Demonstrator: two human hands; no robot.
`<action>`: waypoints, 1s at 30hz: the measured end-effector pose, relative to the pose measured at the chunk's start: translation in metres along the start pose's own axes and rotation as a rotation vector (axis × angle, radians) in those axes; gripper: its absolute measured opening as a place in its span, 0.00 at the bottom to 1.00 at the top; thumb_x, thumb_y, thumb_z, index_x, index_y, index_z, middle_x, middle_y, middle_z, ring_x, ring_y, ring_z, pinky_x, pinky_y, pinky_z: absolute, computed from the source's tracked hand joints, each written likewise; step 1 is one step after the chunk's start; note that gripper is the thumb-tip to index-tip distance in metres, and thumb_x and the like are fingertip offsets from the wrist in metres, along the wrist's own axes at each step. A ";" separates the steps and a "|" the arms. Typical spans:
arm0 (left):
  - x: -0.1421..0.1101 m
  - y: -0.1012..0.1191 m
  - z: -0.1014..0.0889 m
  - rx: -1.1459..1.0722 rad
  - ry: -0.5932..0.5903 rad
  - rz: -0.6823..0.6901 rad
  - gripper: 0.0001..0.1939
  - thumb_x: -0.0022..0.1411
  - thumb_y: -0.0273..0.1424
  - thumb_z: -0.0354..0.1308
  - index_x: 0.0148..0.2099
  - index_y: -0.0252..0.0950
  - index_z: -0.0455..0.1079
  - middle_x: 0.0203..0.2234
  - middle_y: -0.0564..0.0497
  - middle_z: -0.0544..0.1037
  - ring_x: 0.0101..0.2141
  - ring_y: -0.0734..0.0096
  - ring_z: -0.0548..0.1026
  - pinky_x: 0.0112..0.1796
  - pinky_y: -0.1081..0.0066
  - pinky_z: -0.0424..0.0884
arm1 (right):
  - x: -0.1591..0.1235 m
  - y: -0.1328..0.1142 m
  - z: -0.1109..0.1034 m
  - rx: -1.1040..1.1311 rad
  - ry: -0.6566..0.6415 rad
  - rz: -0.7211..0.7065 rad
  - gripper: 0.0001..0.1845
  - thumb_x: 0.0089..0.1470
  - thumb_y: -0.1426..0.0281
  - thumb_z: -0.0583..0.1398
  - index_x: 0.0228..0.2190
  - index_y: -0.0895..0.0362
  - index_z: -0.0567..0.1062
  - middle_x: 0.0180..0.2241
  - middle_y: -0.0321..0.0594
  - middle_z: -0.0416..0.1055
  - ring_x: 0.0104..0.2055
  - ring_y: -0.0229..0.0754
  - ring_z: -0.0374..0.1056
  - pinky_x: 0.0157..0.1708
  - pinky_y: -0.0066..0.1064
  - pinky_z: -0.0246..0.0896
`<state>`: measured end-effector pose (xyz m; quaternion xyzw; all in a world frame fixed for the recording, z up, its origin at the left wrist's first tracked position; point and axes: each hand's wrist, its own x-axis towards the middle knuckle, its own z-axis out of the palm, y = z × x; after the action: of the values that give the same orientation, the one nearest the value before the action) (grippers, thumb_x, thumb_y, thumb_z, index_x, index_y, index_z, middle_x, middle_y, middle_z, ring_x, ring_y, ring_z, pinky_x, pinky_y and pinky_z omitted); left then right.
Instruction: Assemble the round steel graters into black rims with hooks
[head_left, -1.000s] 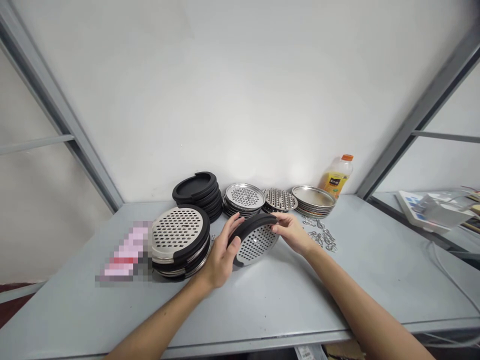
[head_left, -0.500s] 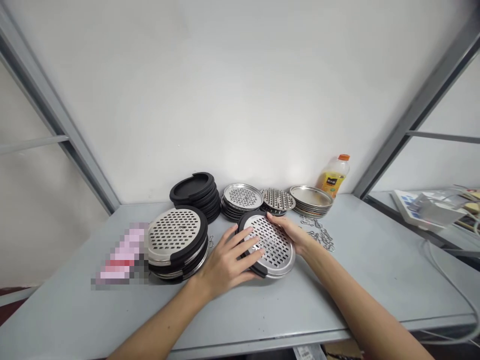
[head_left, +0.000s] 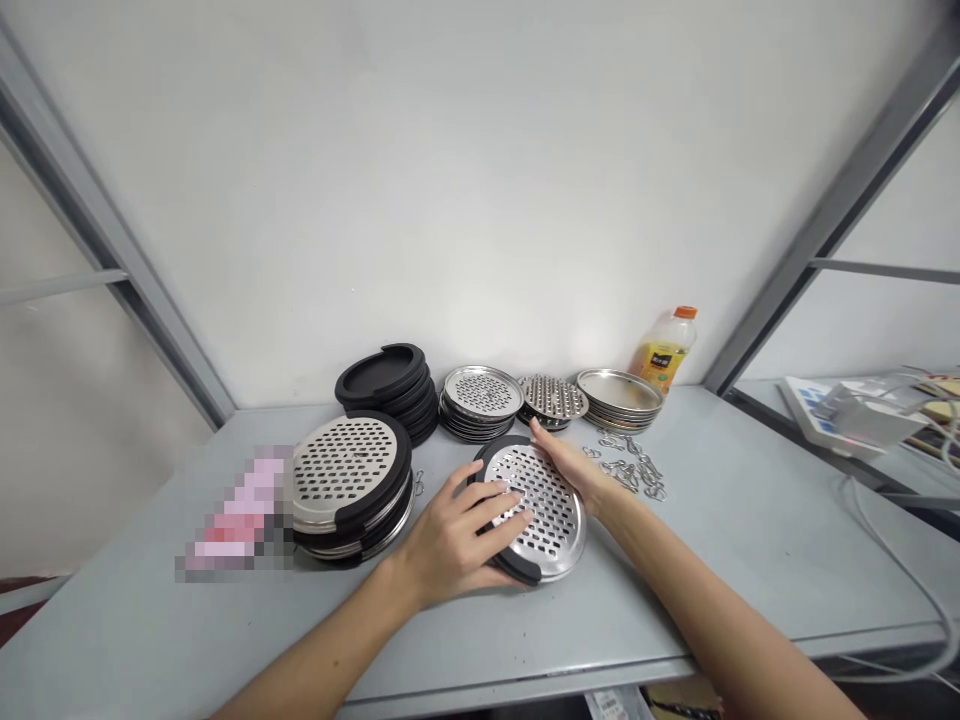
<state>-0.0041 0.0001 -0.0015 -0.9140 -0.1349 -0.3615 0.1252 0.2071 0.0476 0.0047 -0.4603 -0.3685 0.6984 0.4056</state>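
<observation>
A round perforated steel disc with a black rubber rim (head_left: 544,515) lies flat on the grey table (head_left: 735,540) in front of me. My left hand (head_left: 457,535) rests on its left side, fingers spread flat over the holes and rim. My right hand (head_left: 570,462) touches its far right edge, fingers extended along the rim. To the left stands a stack of the same rimmed discs (head_left: 349,485).
Along the wall sit a stack of black rubber rings (head_left: 386,385), stacked perforated plates (head_left: 480,398), a pile of domed perforated discs (head_left: 553,400), plain steel plates (head_left: 621,395) and a juice bottle (head_left: 664,352). Several wire clips (head_left: 628,468) lie near my right wrist.
A second ago both hands held the disc tilted up off the table. It now lies flat, perforated face up, and both hands press on it.
</observation>
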 end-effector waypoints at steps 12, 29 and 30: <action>0.004 0.000 -0.004 -0.208 0.142 -0.038 0.36 0.54 0.49 0.62 0.58 0.30 0.63 0.46 0.37 0.77 0.50 0.52 0.73 0.51 0.53 0.70 | -0.007 -0.009 -0.001 0.153 -0.228 0.067 0.27 0.59 0.55 0.50 0.40 0.65 0.76 0.32 0.49 0.79 0.36 0.48 0.75 0.42 0.38 0.67; 0.001 0.010 -0.005 -0.408 0.341 -0.602 0.20 0.63 0.44 0.55 0.39 0.31 0.75 0.27 0.47 0.81 0.27 0.68 0.78 0.30 0.73 0.74 | 0.003 0.003 -0.013 -0.614 0.521 -0.705 0.20 0.50 0.52 0.61 0.21 0.55 0.77 0.18 0.39 0.72 0.26 0.47 0.70 0.32 0.35 0.63; 0.001 0.010 -0.005 -0.416 0.337 -0.608 0.20 0.62 0.44 0.56 0.39 0.31 0.75 0.27 0.47 0.80 0.27 0.68 0.78 0.31 0.73 0.74 | 0.001 0.001 -0.015 -0.600 0.492 -0.745 0.21 0.51 0.52 0.59 0.23 0.55 0.78 0.19 0.40 0.73 0.26 0.47 0.70 0.33 0.36 0.64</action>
<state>-0.0027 -0.0110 0.0014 -0.7663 -0.3005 -0.5465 -0.1545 0.2211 0.0504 -0.0009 -0.5442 -0.5844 0.2427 0.5509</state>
